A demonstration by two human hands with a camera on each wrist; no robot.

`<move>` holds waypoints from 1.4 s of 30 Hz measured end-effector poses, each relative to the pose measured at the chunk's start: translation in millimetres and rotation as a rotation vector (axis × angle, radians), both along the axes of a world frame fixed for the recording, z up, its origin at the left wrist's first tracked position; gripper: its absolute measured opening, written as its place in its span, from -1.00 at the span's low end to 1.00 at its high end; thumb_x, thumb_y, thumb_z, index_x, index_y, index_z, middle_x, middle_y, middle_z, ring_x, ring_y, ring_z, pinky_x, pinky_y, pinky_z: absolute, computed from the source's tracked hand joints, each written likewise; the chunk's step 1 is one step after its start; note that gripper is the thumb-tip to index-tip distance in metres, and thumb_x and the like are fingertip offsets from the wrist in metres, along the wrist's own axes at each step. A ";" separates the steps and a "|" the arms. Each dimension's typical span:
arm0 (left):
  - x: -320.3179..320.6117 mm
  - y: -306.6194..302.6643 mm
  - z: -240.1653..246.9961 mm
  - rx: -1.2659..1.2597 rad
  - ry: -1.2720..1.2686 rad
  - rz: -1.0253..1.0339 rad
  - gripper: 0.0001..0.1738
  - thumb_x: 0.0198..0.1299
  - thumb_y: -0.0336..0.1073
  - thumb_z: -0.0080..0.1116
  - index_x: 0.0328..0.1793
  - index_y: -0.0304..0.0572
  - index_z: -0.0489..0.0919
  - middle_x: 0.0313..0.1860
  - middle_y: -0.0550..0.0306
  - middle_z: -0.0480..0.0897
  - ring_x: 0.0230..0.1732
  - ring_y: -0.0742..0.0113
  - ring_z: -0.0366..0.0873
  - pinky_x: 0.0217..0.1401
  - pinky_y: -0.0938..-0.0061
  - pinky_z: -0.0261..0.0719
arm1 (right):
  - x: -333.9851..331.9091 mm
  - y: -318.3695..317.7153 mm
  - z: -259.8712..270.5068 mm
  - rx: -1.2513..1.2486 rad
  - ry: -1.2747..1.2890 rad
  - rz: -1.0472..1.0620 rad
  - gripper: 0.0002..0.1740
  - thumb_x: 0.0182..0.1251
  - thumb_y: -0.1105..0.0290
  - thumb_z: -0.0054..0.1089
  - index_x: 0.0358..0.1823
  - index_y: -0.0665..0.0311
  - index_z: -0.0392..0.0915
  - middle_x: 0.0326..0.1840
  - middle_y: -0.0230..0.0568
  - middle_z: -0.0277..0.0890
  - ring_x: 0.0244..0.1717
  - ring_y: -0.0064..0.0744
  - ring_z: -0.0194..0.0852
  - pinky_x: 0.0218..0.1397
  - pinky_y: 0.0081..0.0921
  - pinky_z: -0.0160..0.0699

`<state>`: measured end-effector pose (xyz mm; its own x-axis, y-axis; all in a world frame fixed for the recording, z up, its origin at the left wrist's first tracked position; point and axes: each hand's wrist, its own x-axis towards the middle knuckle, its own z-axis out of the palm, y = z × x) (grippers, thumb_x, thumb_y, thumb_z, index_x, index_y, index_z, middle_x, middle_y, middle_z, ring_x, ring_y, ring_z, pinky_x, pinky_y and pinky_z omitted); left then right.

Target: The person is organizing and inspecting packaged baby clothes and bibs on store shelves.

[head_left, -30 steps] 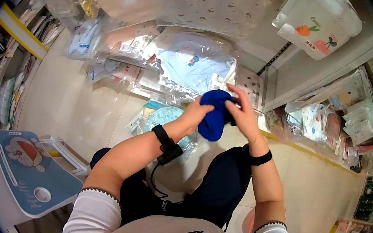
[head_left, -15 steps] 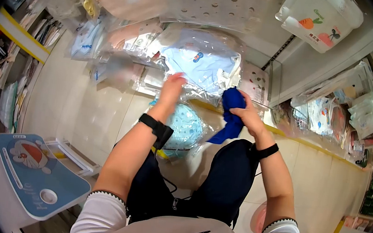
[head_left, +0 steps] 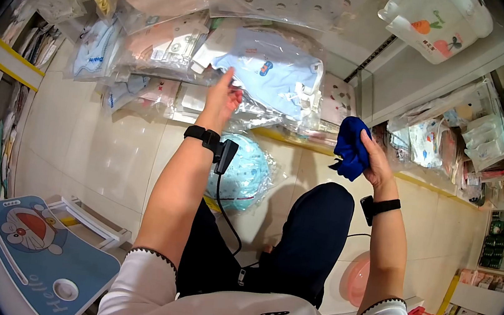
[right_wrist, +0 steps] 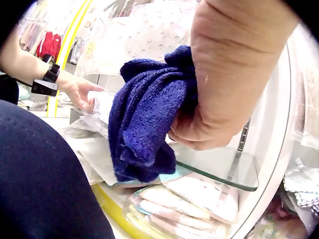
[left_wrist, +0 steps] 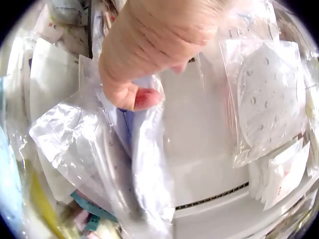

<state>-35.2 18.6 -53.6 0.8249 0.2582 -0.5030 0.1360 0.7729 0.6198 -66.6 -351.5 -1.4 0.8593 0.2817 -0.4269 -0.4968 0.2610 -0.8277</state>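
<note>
A bunched dark blue terry cloth [head_left: 352,148] hangs from my right hand [head_left: 378,163], which grips it well off to the right, above the floor. Its looped pile and folds show in the right wrist view, where the cloth [right_wrist: 144,119] droops below the thumb side. My left hand [head_left: 221,100] reaches forward to the near left edge of a light blue baby garment in clear plastic [head_left: 269,71]. Its index finger is stretched out over the wrap. Close up in the left wrist view, the bent thumb [left_wrist: 147,98] lies at the plastic's edge; most other fingers are hidden.
On the floor between the knees lies a round turquoise bundle in clear plastic [head_left: 237,171]. More bagged clothes [head_left: 165,46] fill the shelf ahead. A blue cartoon folding table [head_left: 45,252] stands at left. A glass shelf edge [right_wrist: 234,172] juts out near the right hand.
The blue cloth was between both hands; the left hand let go and moved forward to the packaged garment. My right hand has carried the cloth to the right.
</note>
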 end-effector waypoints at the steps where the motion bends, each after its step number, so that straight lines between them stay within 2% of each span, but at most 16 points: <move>1: 2.8 -0.7 -1.0 0.040 0.004 -0.138 -0.72 0.02 -0.22 0.25 -0.29 -0.19 0.42 -0.51 0.17 0.46 -0.61 0.41 0.40 -0.59 0.59 0.42 | 1.6 1.9 -2.0 -0.022 -0.013 0.002 -0.42 0.21 0.15 0.13 0.18 0.27 0.22 -0.03 -0.24 0.41 -0.13 -0.42 0.46 -0.11 -0.46 0.52; 3: 9.7 -7.7 -2.2 0.192 0.053 -0.325 -0.86 0.08 -0.26 0.14 -0.41 -0.12 0.46 -0.64 0.25 0.47 -0.70 0.46 0.38 -0.66 0.65 0.40 | 5.0 5.1 -7.2 -0.068 -0.040 0.004 -0.41 0.23 0.11 0.08 0.20 0.27 0.20 -0.01 -0.23 0.39 -0.14 -0.41 0.47 -0.11 -0.45 0.52; 8: -33.7 -40.1 8.8 0.366 0.020 -0.331 -0.89 0.09 -0.39 -0.10 -0.24 -0.19 0.37 -0.39 0.10 0.49 -0.48 0.38 0.46 -0.53 0.56 0.49 | 10.8 6.4 -13.4 -0.317 -0.157 -0.260 -0.26 0.13 0.17 0.20 0.23 0.38 0.07 0.05 -0.11 0.33 -0.01 -0.37 0.35 0.04 -0.46 0.39; 10: -57.5 -49.0 10.2 0.299 0.209 -0.266 -0.73 0.14 -0.35 -0.11 0.00 -0.09 0.27 -0.08 0.08 0.38 -0.13 0.18 0.39 -0.16 -0.06 0.48 | 26.0 0.6 -25.9 -0.321 -0.179 -0.333 -0.27 0.12 0.22 0.21 0.22 0.39 0.07 0.02 -0.10 0.35 -0.06 -0.36 0.39 -0.01 -0.46 0.42; 14: -71.6 -49.9 -11.8 0.081 0.206 -0.219 -0.59 0.19 -0.34 -0.09 0.17 -0.12 0.18 -0.07 0.04 0.36 -0.09 0.07 0.39 -0.10 -0.22 0.43 | 43.8 47.7 -31.8 -0.509 -0.531 -0.481 -0.47 0.02 0.36 0.22 0.06 0.36 0.32 -0.12 -0.05 0.40 -0.15 -0.28 0.42 -0.14 -0.38 0.45; 16: -74.5 -53.7 -17.4 0.063 0.170 -0.199 -0.58 0.19 -0.39 -0.11 0.19 -0.15 0.16 -0.05 0.01 0.36 -0.06 0.05 0.40 -0.11 -0.20 0.47 | 29.6 96.8 -12.6 -1.075 -1.118 -0.410 -0.53 -0.11 0.40 0.23 -0.07 0.32 0.44 -0.15 0.05 0.39 -0.08 -0.13 0.36 -0.03 -0.27 0.37; 17: -76.2 -54.3 -18.8 0.063 0.165 -0.188 -0.58 0.19 -0.42 -0.12 0.19 -0.17 0.14 -0.04 -0.01 0.36 -0.05 0.05 0.41 -0.13 -0.18 0.49 | 14.9 124.8 5.9 -1.044 -1.069 -0.168 -0.50 -0.13 0.45 0.19 -0.02 0.23 0.45 0.00 0.03 0.33 0.12 0.00 0.18 0.17 -0.27 0.21; 20: -82.0 -59.1 -7.5 0.159 0.066 -0.234 -0.53 0.18 -0.52 -0.22 0.23 -0.12 0.07 0.00 -0.01 0.35 -0.10 0.05 0.47 -0.17 -0.06 0.57 | -3.3 184.9 -11.0 -1.099 -1.366 0.347 -0.56 -0.08 0.44 0.10 -0.05 0.01 0.49 0.03 -0.15 0.33 -0.09 -0.06 0.33 -0.05 -0.35 0.44; 22: -84.5 -58.3 -2.9 0.140 0.133 -0.166 -0.51 0.18 -0.54 -0.26 0.25 -0.05 0.06 0.05 -0.02 0.33 -0.10 0.04 0.48 -0.20 -0.02 0.59 | 4.3 198.9 -29.8 -1.149 -1.627 0.382 -0.73 0.02 0.39 0.00 -0.21 -0.04 0.55 0.01 -0.28 0.32 -0.17 -0.19 0.39 -0.20 -0.35 0.48; 25: -80.9 -40.4 -9.4 0.189 0.048 -0.198 -0.51 0.19 -0.55 -0.31 0.26 -0.10 0.03 0.10 -0.08 0.31 -0.07 0.00 0.47 -0.19 0.01 0.59 | 44.3 169.1 -25.4 -1.235 -1.247 0.257 -0.82 0.01 0.39 0.04 -0.31 0.08 0.56 -0.13 -0.18 0.41 -0.19 -0.12 0.42 -0.21 -0.31 0.47; 26: -83.8 -38.1 0.0 0.164 -0.024 -0.209 -0.52 0.20 -0.54 -0.31 0.26 -0.13 0.03 0.10 -0.10 0.30 -0.07 -0.01 0.47 -0.20 0.02 0.60 | 67.9 141.6 -37.3 -1.283 -1.004 0.098 -0.81 0.05 0.42 0.00 -0.31 0.10 0.56 -0.14 -0.12 0.41 -0.19 -0.09 0.43 -0.19 -0.25 0.47; 27: -83.9 -36.8 0.0 0.128 0.000 -0.175 -0.54 0.21 -0.53 -0.30 0.25 -0.18 0.02 0.08 -0.13 0.31 -0.09 -0.03 0.48 -0.27 0.08 0.64 | 77.9 111.9 -38.7 -1.430 -1.116 -0.227 -0.79 0.09 0.41 -0.01 -0.27 0.07 0.58 -0.15 -0.04 0.41 -0.17 -0.06 0.43 -0.13 -0.23 0.46; 30: -83.7 -31.8 -3.0 0.100 0.024 -0.153 -0.55 0.22 -0.52 -0.31 0.25 -0.19 0.01 0.07 -0.13 0.32 -0.11 -0.03 0.49 -0.30 0.12 0.65 | 91.7 46.7 -34.0 -1.552 -0.760 -0.536 -0.62 0.02 0.46 0.09 -0.05 0.02 0.52 -0.04 0.08 0.32 -0.13 0.07 0.38 -0.02 -0.25 0.43; 34: -77.0 -30.0 -2.4 0.066 0.038 -0.180 -0.54 0.22 -0.52 -0.32 0.26 -0.15 0.01 0.04 -0.12 0.34 -0.11 -0.02 0.49 -0.30 0.14 0.66 | 39.0 88.8 -5.4 -1.165 -1.188 -0.052 -0.47 -0.12 0.62 0.11 -0.02 0.03 0.48 0.05 0.10 0.25 0.05 0.06 0.28 0.10 -0.32 0.36; 38: -75.3 -18.5 -5.2 0.098 0.033 -0.184 -0.51 0.20 -0.53 -0.30 0.27 -0.10 0.04 0.08 -0.07 0.31 -0.05 0.00 0.46 -0.20 0.08 0.59 | -26.9 149.6 5.4 -1.061 -1.433 0.784 -0.44 -0.15 0.58 0.13 -0.07 -0.21 0.51 0.09 -0.25 0.32 0.00 -0.16 0.36 -0.04 -0.37 0.45; 42: -81.4 -3.3 11.5 0.053 0.025 -0.129 -0.65 0.22 -0.53 -0.28 0.15 -0.21 0.20 0.04 -0.05 0.39 -0.11 0.01 0.50 -0.18 0.19 0.63 | 6.5 105.9 -6.7 -1.285 -1.234 0.657 -0.68 0.03 0.49 0.04 -0.18 -0.07 0.56 -0.07 -0.19 0.37 -0.18 -0.11 0.40 -0.12 -0.34 0.47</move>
<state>-116.5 15.3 -42.1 0.8404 0.1769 -0.5122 0.2483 0.7145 0.6541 -60.1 -245.5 -8.0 0.7097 0.7012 0.0679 0.6910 -0.6742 -0.2608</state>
